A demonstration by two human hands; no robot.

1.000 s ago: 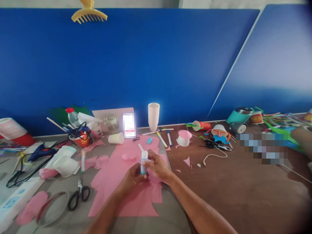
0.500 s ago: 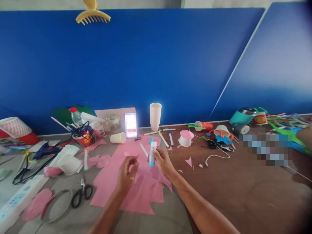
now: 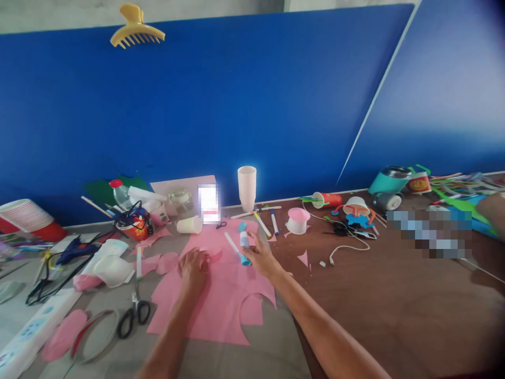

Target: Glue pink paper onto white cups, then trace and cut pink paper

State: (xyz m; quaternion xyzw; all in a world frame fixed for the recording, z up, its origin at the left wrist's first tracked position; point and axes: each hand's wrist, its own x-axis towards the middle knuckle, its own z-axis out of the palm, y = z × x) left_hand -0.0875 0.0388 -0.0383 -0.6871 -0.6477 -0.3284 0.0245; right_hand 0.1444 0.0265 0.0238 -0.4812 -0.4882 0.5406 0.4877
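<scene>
The fingers of my left hand (image 3: 193, 267) are closed at the edge of a small pink paper piece (image 3: 214, 256), over a large cut pink sheet (image 3: 221, 316). To the right, a glue stick (image 3: 245, 257) with a blue end and white label lies tilted over the sheet. My right hand (image 3: 262, 256) is beside it, thumb and fingers apart and touching or very near its side. A small blue piece (image 3: 242, 227) is at the stick's far end. Left of the glue stick is a white strip (image 3: 232, 243).
Black-handled scissors (image 3: 134, 314), a headband (image 3: 94, 337) and a white power strip (image 3: 35, 326) lie at left. Stacked white cups (image 3: 247, 189) stand at the back, markers (image 3: 274, 223) before them. A white cup with a pink top (image 3: 298, 221) stands right. Another person's hand (image 3: 495, 210) shows at far right.
My right hand has lowered the glue stick and its grip has loosened. My left hand has moved forward and left onto the small pink paper piece. The view has shifted slightly.
</scene>
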